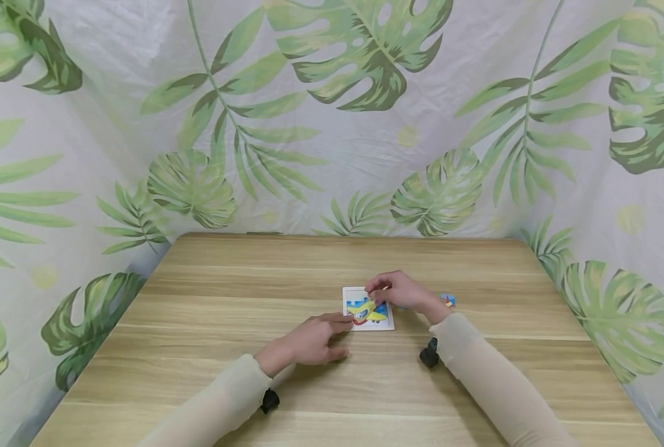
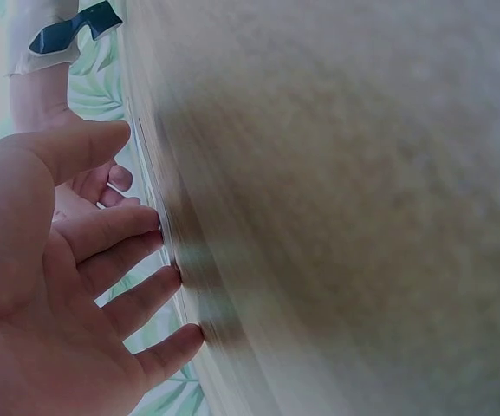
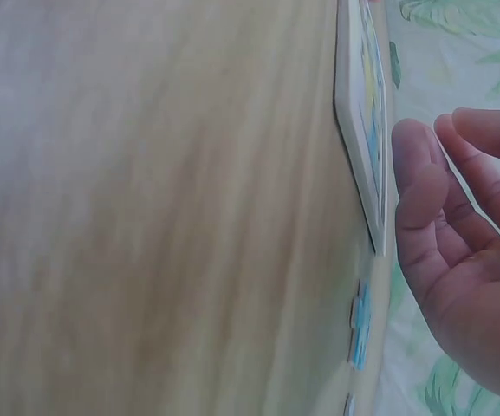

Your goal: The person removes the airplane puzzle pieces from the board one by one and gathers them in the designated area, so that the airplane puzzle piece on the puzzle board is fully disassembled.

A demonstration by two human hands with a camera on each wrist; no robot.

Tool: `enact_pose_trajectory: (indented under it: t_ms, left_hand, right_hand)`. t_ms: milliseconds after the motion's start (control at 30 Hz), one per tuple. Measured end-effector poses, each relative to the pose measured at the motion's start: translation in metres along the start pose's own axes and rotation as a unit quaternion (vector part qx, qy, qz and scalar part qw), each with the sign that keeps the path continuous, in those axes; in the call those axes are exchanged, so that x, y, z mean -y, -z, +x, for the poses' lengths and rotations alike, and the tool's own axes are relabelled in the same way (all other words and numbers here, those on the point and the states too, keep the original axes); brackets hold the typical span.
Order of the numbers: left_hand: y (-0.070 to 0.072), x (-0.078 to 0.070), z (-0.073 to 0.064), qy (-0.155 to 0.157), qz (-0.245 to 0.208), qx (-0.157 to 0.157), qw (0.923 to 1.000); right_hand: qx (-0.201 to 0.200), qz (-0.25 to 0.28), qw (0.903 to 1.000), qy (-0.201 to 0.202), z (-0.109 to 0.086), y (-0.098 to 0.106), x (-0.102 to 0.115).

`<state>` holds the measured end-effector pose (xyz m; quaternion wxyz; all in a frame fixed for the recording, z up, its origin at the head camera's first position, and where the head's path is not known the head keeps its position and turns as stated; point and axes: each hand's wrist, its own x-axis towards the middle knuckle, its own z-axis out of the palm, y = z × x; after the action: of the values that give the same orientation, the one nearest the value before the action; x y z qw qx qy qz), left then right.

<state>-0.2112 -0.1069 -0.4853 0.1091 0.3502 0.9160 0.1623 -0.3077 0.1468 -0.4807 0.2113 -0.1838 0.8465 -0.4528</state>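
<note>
A small jigsaw puzzle (image 1: 370,317) in a white frame lies on the table, showing a yellow cartoon plane on blue; bare white backing shows along its upper part. My left hand (image 1: 315,338) rests with fairly straight fingers at the puzzle's lower left edge, the fingertips (image 2: 189,340) down on the surface. Over the puzzle's upper right side, my right hand (image 1: 401,292) has its fingers bent and pinches a small puzzle piece, of which only a thin edge shows between the fingers. The right wrist view shows that hand (image 3: 470,251) raised just above the frame (image 3: 366,165).
A loose blue puzzle piece (image 1: 448,300) lies right of the right wrist. Another blue piece (image 3: 360,325) lies beside the frame in the right wrist view. The wooden table (image 1: 225,279) meets a leaf-patterned cloth (image 1: 287,155) at the back. Black wrist cameras hang under both sleeves.
</note>
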Motion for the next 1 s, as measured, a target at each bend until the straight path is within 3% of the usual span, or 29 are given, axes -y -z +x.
enact_pose_trajectory:
  t_ms: [1000]
  left_hand:
    - [-0.002, 0.003, 0.0, -0.019, -0.004, -0.008, 0.9998]
  right_hand:
    - [0.024, -0.011, 0.9997, 0.0, 0.015, -0.021, 0.01]
